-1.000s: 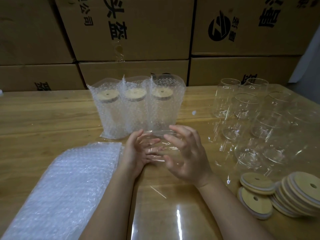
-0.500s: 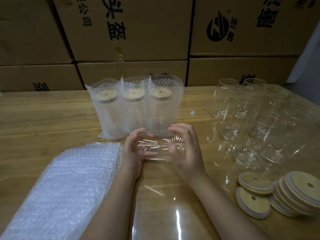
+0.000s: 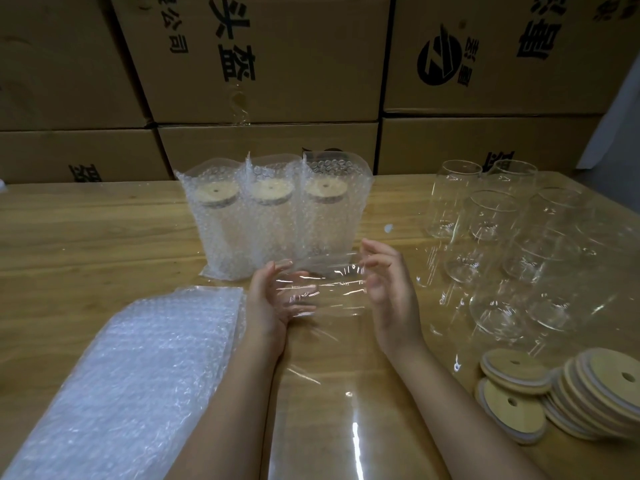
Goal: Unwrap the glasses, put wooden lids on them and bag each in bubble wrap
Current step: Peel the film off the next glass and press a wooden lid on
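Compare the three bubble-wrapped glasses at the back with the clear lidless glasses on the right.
The bubble-wrapped glasses carry round wooden lids; the clear lidless glasses are open-topped. The wrapped glasses stand in a tight row of three; the lidless glasses form a larger, looser cluster. Both groups stand on the wooden table.

- One wide-angle view, worn on the person's head, looks forward and down across the bench (image 3: 86, 237).
- It sits close above the left hand (image 3: 273, 299) and right hand (image 3: 388, 289), at mid-frame.
- It faces stacked cardboard boxes (image 3: 277, 64) behind the bench.
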### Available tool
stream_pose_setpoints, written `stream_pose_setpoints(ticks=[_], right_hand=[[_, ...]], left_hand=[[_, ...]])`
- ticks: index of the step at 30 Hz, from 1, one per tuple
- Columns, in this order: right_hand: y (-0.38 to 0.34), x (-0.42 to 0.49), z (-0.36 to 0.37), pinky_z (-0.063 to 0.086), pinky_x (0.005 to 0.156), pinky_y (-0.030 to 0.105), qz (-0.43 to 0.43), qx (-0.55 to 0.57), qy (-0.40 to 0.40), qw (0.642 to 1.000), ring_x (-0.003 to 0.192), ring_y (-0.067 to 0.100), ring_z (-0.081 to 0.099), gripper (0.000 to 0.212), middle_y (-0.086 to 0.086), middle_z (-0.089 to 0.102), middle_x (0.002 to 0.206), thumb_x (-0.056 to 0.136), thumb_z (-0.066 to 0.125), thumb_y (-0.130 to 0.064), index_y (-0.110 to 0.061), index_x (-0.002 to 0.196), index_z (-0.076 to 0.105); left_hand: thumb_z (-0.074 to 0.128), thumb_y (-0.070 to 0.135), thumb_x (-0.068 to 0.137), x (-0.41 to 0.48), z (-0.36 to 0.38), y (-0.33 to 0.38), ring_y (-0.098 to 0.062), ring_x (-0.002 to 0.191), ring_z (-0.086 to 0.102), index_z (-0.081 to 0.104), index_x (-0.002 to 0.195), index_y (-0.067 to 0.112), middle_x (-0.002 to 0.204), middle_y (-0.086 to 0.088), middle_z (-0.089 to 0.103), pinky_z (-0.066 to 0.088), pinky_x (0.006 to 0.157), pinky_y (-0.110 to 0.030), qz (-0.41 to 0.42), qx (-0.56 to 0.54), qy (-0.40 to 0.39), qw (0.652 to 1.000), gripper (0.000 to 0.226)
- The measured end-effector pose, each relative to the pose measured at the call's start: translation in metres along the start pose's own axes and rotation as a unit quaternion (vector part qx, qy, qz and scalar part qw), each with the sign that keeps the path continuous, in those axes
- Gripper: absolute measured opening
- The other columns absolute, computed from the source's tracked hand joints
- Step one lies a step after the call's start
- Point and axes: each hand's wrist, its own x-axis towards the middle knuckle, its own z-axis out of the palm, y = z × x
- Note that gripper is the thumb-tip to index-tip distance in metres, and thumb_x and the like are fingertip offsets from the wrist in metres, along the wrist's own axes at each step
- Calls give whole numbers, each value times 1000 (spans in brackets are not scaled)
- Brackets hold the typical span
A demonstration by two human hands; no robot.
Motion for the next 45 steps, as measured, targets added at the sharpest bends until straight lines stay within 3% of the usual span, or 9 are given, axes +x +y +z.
stream_pose_setpoints(ticks=[4,9,16,22,25,29,37,42,45], right_hand=[[1,1,0,46,101,40,45,12,-8,999,120,14,55,51,-11,61,121,85,42,-72,-29,107,61],[6,-4,2,38,105,21,35,-24,-63,997,129,6,47,46,-6,55,134,91,42,-46,-16,121,60],[2,-7,5,34,111,38,91,-52,-44,994,136,2,34,42,-16,37,145,81,46,-67,-28,92,61],[-12,-7,6,27,104,15,76,-43,0,996,134,2,36,22,-19,42,141,80,51,-54,-34,72,57],[-13,-8,5,26,106,16,46,-70,27,996,135,5,37,23,-11,44,141,82,51,-46,-27,69,55],[-14,-4,-1,29,108,24,44,-49,43,997,134,5,39,38,-14,46,140,85,47,-43,-9,68,54],[-18,0,2,34,100,11,82,42,13,996,128,2,47,44,-12,59,128,89,36,-47,-20,97,69],[-12,-12,19,29,112,23,72,30,14,997,137,4,36,42,-8,44,145,93,33,-45,-28,125,53],[-7,-15,19,28,113,20,105,23,16,994,138,-1,32,48,-7,36,152,93,33,-50,-33,137,38]], left_hand=[[36,34,95,1,-1,0,-33,74,66,61,102,11,89,-13,67,52,49,-30,12,-28,29,999,35],[37,36,96,2,-1,-1,-33,75,67,62,97,12,86,-10,68,54,48,-31,28,-61,52,996,35],[40,36,97,5,-2,-4,-28,74,68,61,97,13,88,-8,67,57,51,-34,44,-80,92,992,31],[45,38,95,9,-3,-13,-27,72,69,60,104,13,90,-9,67,55,49,-36,72,-8,80,994,30],[51,43,77,10,-2,-16,-27,70,70,58,111,12,91,-9,68,54,55,-39,75,36,65,994,46],[44,44,81,9,-1,-17,-26,64,70,57,108,14,82,-2,72,51,47,-30,99,105,15,990,43],[41,41,91,6,-3,-13,-32,59,68,64,99,13,84,-11,71,45,39,-21,52,32,-10,998,36],[32,39,98,6,0,-13,-31,59,67,62,101,13,84,-10,70,46,43,-23,36,-11,41,998,39],[32,33,101,1,3,-13,-25,67,68,58,106,13,98,-10,66,47,52,-30,104,22,78,991,33]])
